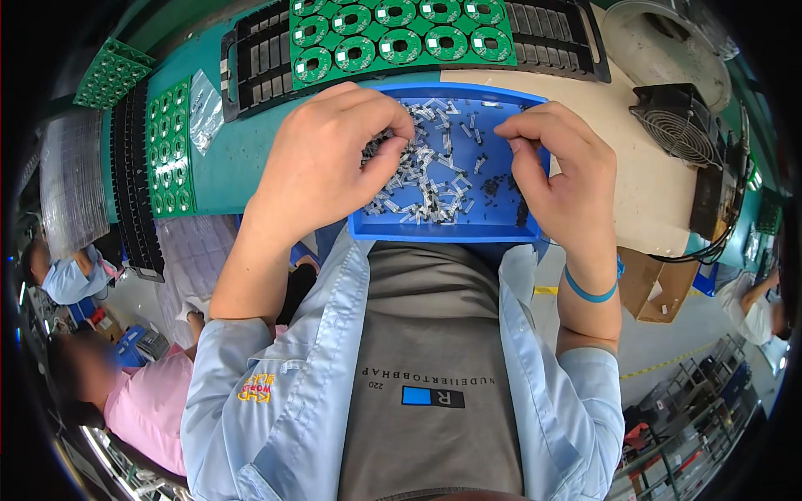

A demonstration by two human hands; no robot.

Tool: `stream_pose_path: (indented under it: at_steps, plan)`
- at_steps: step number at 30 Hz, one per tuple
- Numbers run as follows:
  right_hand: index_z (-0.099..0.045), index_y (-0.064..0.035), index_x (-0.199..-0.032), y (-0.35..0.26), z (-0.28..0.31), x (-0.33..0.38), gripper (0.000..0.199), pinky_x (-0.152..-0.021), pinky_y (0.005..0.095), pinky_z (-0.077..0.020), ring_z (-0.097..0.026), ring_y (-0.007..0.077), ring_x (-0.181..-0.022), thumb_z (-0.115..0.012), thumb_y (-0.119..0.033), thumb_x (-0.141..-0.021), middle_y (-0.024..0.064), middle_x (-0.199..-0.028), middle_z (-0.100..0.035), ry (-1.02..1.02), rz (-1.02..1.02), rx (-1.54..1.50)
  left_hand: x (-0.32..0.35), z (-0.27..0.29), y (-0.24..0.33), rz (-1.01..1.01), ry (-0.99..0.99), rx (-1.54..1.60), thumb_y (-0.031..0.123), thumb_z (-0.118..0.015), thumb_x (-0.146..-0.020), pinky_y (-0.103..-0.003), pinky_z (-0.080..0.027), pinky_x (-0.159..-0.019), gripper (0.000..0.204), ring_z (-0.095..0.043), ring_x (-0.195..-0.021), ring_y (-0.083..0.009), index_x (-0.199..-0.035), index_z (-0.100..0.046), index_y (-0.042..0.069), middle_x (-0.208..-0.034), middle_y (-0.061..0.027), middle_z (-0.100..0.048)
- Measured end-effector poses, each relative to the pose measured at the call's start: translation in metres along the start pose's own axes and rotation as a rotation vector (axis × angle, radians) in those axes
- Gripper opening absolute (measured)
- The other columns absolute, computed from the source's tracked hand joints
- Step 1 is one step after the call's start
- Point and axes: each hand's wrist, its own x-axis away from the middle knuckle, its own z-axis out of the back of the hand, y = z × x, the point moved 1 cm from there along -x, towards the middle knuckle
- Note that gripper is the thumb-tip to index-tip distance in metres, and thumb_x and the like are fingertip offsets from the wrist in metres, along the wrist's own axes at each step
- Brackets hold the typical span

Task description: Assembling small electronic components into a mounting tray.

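Note:
Both of my hands are over a shallow blue tray (368,227) at the table's near edge. My left hand (330,154) bends over the tray's left side, thumb and index finger pinched together; what lies between them, if anything, is too small to make out. Small clear-and-black parts (430,188) lie scattered through the tray's left and middle. My right hand (568,163) is at the tray's right side, thumb and index fingertips brought close together, and anything in them is not discernible. Tiny black pieces (493,185) lie in the tray near that hand. A blue band circles my right wrist.
Behind the tray, a black rack (547,37) carries a green circuit-board panel (401,33). Another green panel (171,150) and a clear plastic bag (205,113) lie left. A black fan (677,125) stands right, with a cardboard box (656,288) below. Other people sit at left and right.

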Motion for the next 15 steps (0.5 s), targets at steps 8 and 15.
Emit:
stream_pose_path:
  at_steps: [8, 15]
  plan:
    - [-0.073, -0.0014, -0.093, 0.0024, -0.0038, -0.0015, 0.023, -0.061, 0.0279, -0.0448, -0.053, 0.0166, -0.066, -0.067, 0.013, -0.078, 0.0043, -0.086, -0.066, 0.045, 0.052, -0.011, -0.0031, -0.0075, -0.0005, 0.045, 0.066, 0.152, -0.006, -0.072, -0.081, -0.028, -0.050, -0.069, 0.019, -0.062, -0.075, -0.0177, -0.098, -0.077, 0.003, -0.092, -0.0036, -0.073]
    - [-0.073, 0.0028, -0.093, 0.0007, -0.0011, -0.0007, 0.023, -0.067, 0.0260, -0.0474, -0.059, 0.0181, -0.075, -0.062, 0.016, -0.077, 0.0086, -0.090, -0.070, 0.006, 0.013, -0.004, -0.0033, -0.0071, -0.0006, 0.000, 0.057, 0.123, -0.005, -0.074, -0.084, -0.027, -0.049, -0.067, 0.018, -0.061, -0.073, -0.0167, -0.099, -0.077, 0.002, -0.094, -0.0048, -0.074]
